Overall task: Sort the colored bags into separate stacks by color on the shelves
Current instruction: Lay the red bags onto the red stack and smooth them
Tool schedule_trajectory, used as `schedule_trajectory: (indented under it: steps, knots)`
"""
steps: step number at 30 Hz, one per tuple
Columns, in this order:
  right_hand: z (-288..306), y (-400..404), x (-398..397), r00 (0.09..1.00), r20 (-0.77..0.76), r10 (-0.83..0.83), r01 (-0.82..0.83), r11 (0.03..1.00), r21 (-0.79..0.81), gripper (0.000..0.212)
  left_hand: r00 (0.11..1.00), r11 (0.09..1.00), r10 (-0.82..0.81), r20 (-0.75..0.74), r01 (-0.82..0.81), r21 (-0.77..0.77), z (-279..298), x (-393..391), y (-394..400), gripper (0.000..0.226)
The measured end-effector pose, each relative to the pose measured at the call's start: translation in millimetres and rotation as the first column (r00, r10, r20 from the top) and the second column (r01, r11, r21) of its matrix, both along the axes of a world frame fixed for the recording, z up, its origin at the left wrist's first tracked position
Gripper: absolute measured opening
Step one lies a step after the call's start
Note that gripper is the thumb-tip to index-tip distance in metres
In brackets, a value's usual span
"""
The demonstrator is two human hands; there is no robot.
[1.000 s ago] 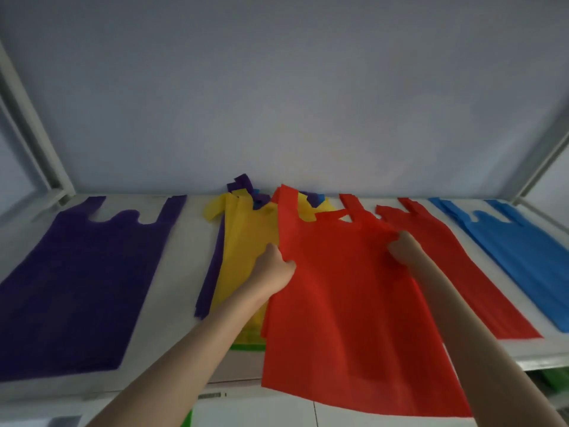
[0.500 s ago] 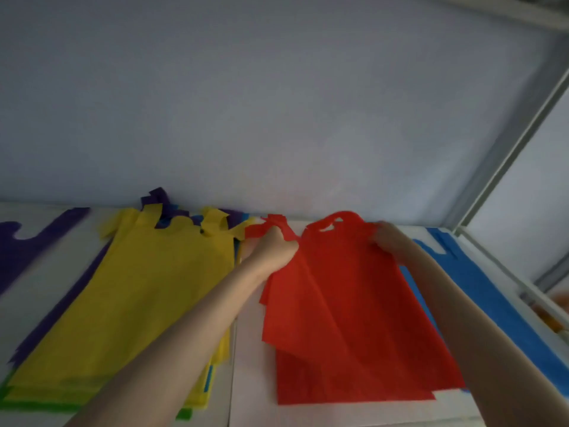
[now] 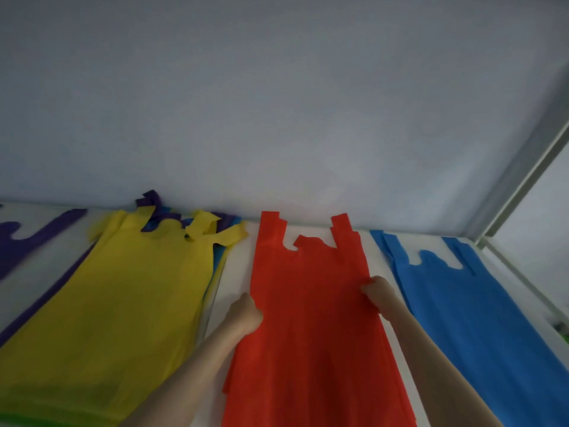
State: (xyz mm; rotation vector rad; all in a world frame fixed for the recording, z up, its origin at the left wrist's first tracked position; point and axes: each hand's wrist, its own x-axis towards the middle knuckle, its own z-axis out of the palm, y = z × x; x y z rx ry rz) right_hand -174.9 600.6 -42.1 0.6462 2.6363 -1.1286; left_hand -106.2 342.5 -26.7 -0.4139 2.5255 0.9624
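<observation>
White shelf under a grey wall carries flat cloth bags. Left hand and right hand, fingers curled, pinch the side edges of the red bag at lower centre, between yellow bag and blue bag.

A red bag is lying flat on the white shelf, handles pointing toward the far wall. The left hand is gripping its left edge, and the right hand is pinching its right edge. A blue bag is lying just to the right. On the left, a yellow bag is topping a mixed pile, with a purple bag sitting at the far left.
</observation>
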Motion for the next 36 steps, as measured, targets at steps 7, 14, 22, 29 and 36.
schedule_trajectory:
  steps: [7,14,22,29,36]
  knots:
    - [-6.1,7.3,-7.8,0.999,0.046,-0.021,0.022,1.000,-0.016,0.029,0.999,1.000,0.012,0.048,-0.013,0.017,-4.2,-5.9,-1.1,0.039]
    - [-1.2,1.0,-8.8,1.000,0.006,-0.007,0.007,0.999,0.038,0.015,0.998,0.995,0.064,-0.022,-0.062,0.077,-3.4,-10.0,3.7,0.023]
    - [2.2,-1.3,-0.4,0.999,0.038,-0.016,0.014,0.999,0.049,0.037,0.999,0.999,0.035,0.003,-0.035,0.028,-8.3,-12.0,7.4,0.032]
    - [6.4,-4.4,7.1,0.999,0.029,-0.024,0.021,0.993,0.115,0.039,0.998,0.997,0.058,-0.021,-0.059,-0.051,-6.0,-10.6,10.8,0.047]
    - [21.4,-58.1,17.6,0.986,-0.163,0.024,0.049,0.902,0.429,0.041,0.995,0.979,0.029,-0.095,-0.047,-0.197,7.4,-3.3,-13.1,0.038]
